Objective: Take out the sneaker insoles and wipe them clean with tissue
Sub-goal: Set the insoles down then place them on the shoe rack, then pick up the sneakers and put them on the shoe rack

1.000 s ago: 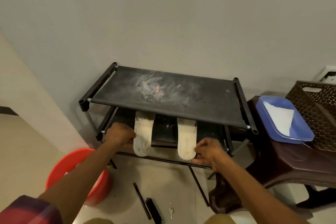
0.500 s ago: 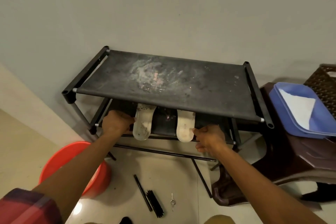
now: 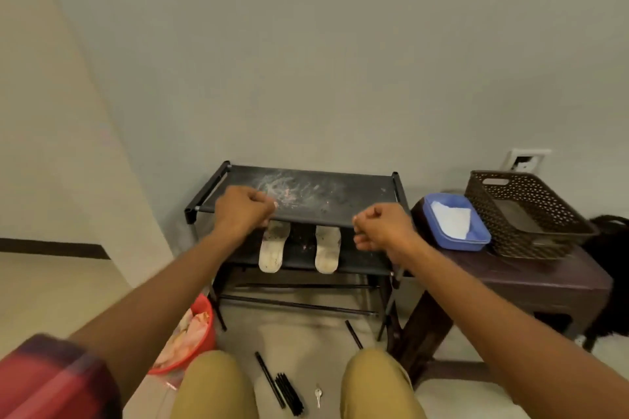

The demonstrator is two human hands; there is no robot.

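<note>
While both insoles are lying out in the open with no sneaker in sight, the wiping is looking unfinished. Starting at the left, the red bucket point(image 3: 204, 323) is sitting on the floor beside the shoe rack point(image 3: 357, 194), holding pale crumpled stuff that I cannot identify. The left hand point(image 3: 243, 211) is hovering at the front edge of the rack's dusty top shelf, fingers curled into a fist and holding nothing. Just below it the left insole point(image 3: 272, 250) is resting on the middle shelf, its heel hanging over the front, and grey smudges are showing on it. The right insole point(image 3: 327, 248) is lying near it, apart, and is also looking marked. The right hand point(image 3: 381, 226) is hanging in the air, likewise curled around nothing. Further right the tissue point(image 3: 451, 219) is waiting in the blue tray point(image 3: 476, 241) on the brown table point(image 3: 544, 279). So removal is appearing done, with cleaning likely remaining. No brand, label or writing is showing legibly anywhere.
</note>
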